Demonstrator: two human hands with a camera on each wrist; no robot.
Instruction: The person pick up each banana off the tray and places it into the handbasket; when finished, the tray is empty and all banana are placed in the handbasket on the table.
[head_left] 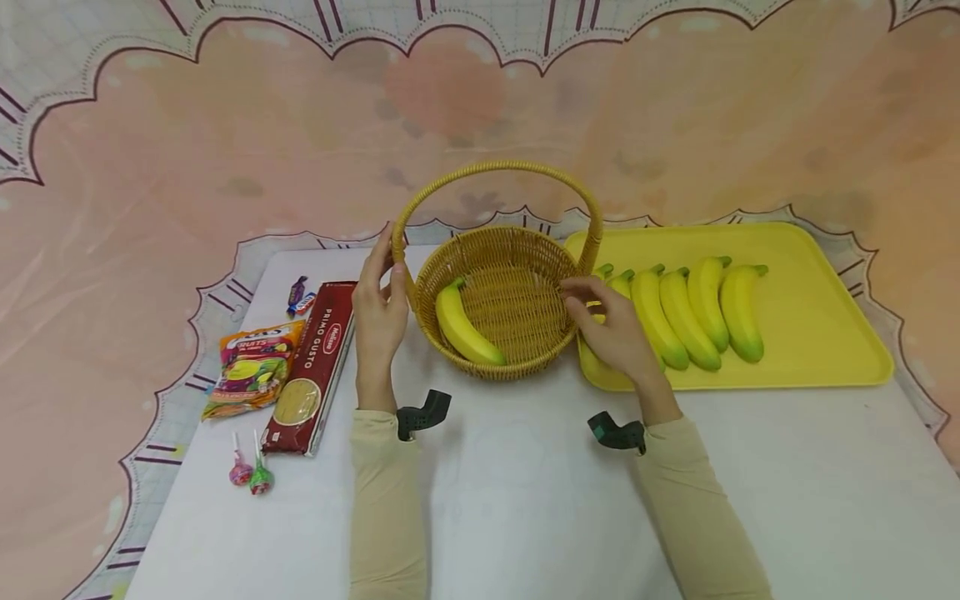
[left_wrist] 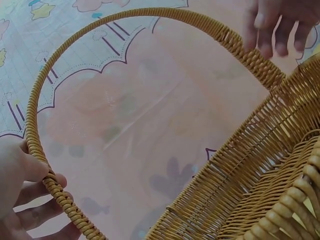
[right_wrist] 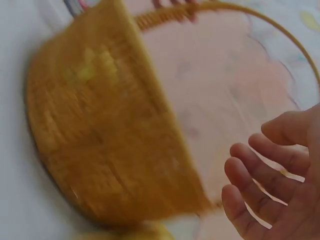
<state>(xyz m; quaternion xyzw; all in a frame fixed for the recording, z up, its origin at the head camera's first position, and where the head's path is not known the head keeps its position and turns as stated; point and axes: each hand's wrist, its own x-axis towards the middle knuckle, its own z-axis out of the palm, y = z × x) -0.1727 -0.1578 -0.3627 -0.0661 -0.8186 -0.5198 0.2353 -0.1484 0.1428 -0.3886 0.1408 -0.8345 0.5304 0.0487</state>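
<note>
One banana (head_left: 463, 327) lies in the wicker basket (head_left: 510, 250) at frame centre. Left hand (head_left: 380, 310) grips the handle base; its wrist view shows fingers (left_wrist: 37, 192) curled round the weave. Right hand (head_left: 611, 329), fingers loosely spread, hovers just right of the rim.

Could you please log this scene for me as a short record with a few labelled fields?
left hand: grips the basket at the base of its handle
right hand: fingers relaxed by the basket's right rim, holding nothing
in basket: one banana
tray: several more bananas in a row
left of basket: pasta box, snack bag, two lollipops, wrapped candy
</note>
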